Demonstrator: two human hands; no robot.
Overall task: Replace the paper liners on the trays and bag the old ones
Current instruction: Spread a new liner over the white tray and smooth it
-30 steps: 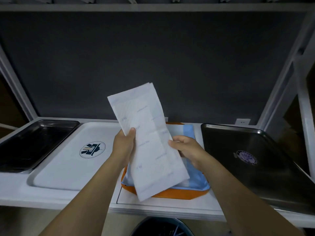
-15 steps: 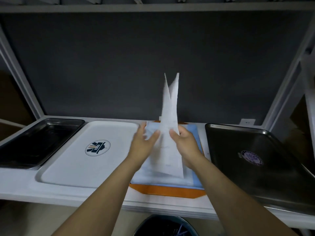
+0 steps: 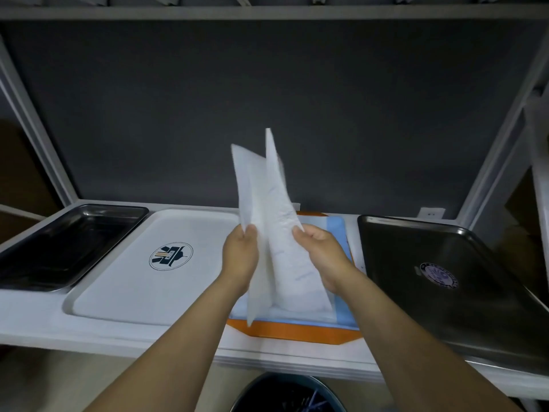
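So, the L hand pinches one flap of the white paper liner, fingers curled. The R hand pinches the other flap. The liner stands up, half open, over the orange tray w/ a blue sheet on it.

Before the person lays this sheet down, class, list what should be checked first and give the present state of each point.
1. Grip of the left hand on the white sheet: ok, it pinches one flap.
2. Grip of the right hand: ok, it pinches the other flap.
3. White sheet opened flat: not ok, it stands upright with its flaps only partly spread.
4. The orange tray is free of old paper: not ok, a blue sheet lies on it.
5. The bin under the shelf edge has a bag in it: cannot tell.
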